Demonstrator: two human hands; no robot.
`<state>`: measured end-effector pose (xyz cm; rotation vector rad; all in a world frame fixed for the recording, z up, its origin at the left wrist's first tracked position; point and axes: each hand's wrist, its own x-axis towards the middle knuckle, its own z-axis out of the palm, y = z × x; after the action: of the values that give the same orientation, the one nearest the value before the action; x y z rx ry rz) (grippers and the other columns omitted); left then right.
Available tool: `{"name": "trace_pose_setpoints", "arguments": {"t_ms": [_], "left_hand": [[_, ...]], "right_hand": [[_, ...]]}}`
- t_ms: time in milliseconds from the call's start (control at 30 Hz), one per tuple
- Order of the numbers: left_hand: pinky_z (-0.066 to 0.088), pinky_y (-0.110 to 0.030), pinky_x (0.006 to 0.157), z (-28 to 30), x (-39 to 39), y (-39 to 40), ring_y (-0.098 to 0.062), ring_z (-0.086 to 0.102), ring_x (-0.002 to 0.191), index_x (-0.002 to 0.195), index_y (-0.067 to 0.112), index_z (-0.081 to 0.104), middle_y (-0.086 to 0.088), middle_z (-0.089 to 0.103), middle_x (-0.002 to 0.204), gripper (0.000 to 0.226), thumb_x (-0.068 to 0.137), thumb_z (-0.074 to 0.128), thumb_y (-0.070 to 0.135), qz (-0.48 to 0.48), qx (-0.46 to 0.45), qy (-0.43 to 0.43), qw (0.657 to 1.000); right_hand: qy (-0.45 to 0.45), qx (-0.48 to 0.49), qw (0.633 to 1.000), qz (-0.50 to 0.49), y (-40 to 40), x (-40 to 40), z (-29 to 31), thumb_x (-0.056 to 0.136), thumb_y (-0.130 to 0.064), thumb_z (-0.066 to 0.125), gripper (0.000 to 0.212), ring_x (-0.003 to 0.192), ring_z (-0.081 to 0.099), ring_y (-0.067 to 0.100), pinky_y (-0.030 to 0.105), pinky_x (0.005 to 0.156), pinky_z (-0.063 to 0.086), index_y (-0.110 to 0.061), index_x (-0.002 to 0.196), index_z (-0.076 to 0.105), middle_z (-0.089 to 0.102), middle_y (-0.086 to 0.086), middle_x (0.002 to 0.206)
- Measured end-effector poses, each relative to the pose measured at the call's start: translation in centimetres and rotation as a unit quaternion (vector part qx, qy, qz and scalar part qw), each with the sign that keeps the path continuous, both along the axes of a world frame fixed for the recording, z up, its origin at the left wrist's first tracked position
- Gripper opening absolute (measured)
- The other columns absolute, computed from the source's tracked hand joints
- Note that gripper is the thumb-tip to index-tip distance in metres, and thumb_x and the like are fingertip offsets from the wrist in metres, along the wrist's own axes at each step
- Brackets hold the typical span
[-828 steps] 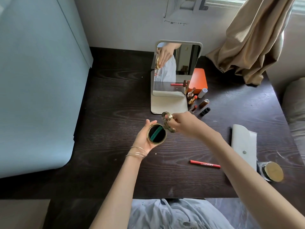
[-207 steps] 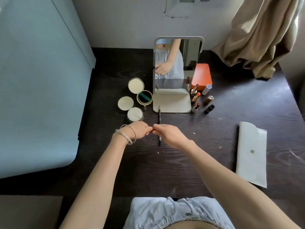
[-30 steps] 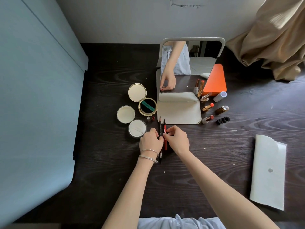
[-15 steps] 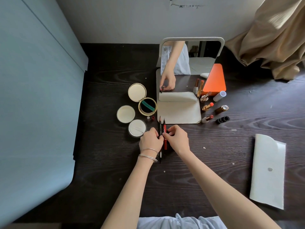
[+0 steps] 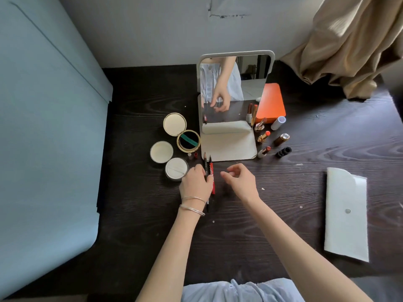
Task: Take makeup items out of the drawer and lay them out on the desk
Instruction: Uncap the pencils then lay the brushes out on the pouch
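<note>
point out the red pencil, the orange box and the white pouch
red pencil (image 5: 212,173), head view, on its printed barrel
orange box (image 5: 271,103), head view, middle of its lid
white pouch (image 5: 346,227), head view, on its flap below the snap

Both forearms extend forward, bare. Left hand (image 5: 195,183) lies palm down, knuckles up, fingers bent at their tips, thin bangles on the wrist. Right hand (image 5: 239,178) is raised just beside it, fingers loosely curled, holding nothing.
</note>
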<state>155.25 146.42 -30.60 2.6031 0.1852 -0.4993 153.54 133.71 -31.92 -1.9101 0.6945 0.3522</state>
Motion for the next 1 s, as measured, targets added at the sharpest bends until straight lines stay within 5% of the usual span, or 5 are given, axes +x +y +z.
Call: {"name": "trace_pose_setpoints", "arguments": {"t_ms": [233, 467, 700, 1000], "left_hand": [[0.047, -0.03, 0.08, 1.9, -2.7, -7.2, -0.019, 0.061, 0.088, 0.092, 0.018, 0.058, 0.007, 0.058, 0.078, 0.014, 0.087, 0.058, 0.032, -0.072, -0.112, 0.034, 0.991], [0.047, -0.032, 0.088, 1.7, -6.7, -15.9, -0.019, 0.062, 0.094, 0.095, 0.018, 0.059, 0.008, 0.058, 0.08, 0.014, 0.087, 0.06, 0.029, -0.156, -0.121, 0.074, 0.978], [0.046, -0.036, 0.093, -0.2, -10.9, -24.8, -0.026, 0.056, 0.107, 0.111, 0.015, 0.054, -0.006, 0.052, 0.117, 0.032, 0.085, 0.061, 0.032, -0.183, -0.094, 0.12, 0.971], [0.044, -0.036, 0.089, -0.8, -14.2, -32.7, -0.026, 0.042, 0.12, 0.129, 0.016, 0.035, -0.007, 0.036, 0.133, 0.062, 0.081, 0.065, 0.041, -0.088, -0.053, 0.084, 0.991]], "right_hand": [[-0.025, 0.0, 0.996, -0.083, -6.4, -4.5, 2.0, 0.082, -0.023, 0.069, 0.017, 0.085, 0.059, 0.013, 0.024, 0.077, 0.042, -0.015, 0.094, 0.062, 0.061, -0.005, 0.084], [-0.024, -0.035, 0.985, -0.166, -15.3, -10.3, 2.3, 0.082, -0.019, 0.069, 0.018, 0.093, 0.06, 0.016, 0.028, 0.083, 0.045, -0.009, 0.097, 0.064, 0.064, 0.001, 0.093], [-0.004, -0.085, 0.983, -0.164, -24.6, -14.5, 1.7, 0.086, -0.018, 0.065, 0.022, 0.095, 0.059, 0.016, 0.028, 0.085, 0.045, -0.008, 0.105, 0.064, 0.065, 0.006, 0.102], [0.024, -0.046, 0.995, -0.085, -30.2, -15.6, 0.0, 0.086, -0.011, 0.062, 0.032, 0.092, 0.055, 0.013, 0.023, 0.081, 0.042, -0.007, 0.117, 0.056, 0.058, -0.001, 0.1]]}}
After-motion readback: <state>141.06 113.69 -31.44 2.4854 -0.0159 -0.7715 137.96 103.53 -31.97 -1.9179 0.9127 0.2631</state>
